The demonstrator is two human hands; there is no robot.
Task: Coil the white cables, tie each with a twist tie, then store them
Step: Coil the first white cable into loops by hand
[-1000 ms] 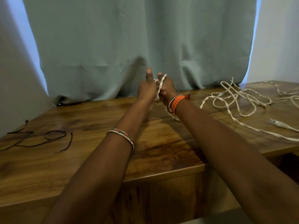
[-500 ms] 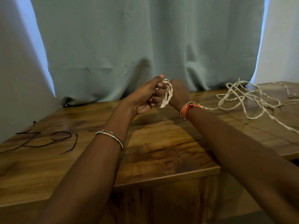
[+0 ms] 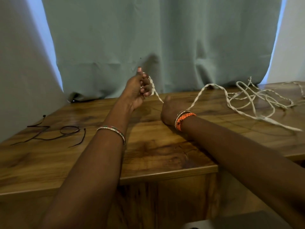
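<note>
A twisted white cable (image 3: pixel 200 92) runs from my left hand (image 3: pixel 137 90) down to my right hand (image 3: pixel 170 110), then arches up and trails into a loose tangle (image 3: pixel 257 98) on the right of the wooden table (image 3: pixel 156 146). My left hand is raised near the curtain with its fingers closed around a small coil of the cable. My right hand is lower, near the tabletop, fingers closed on the cable; its palm faces away. Several dark twist ties (image 3: pixel 66 132) lie on the table's left side, apart from both hands.
A grey-green curtain (image 3: pixel 156 38) hangs right behind the table's far edge. The table's front edge (image 3: pixel 165 174) steps back on the right. A grey object (image 3: pixel 239 222) shows at the bottom right corner.
My hands were together winding the cable; now they have parted. The right hand has dropped down and to the right along the cable, drawing a stretch taut from the coil in my left hand.
</note>
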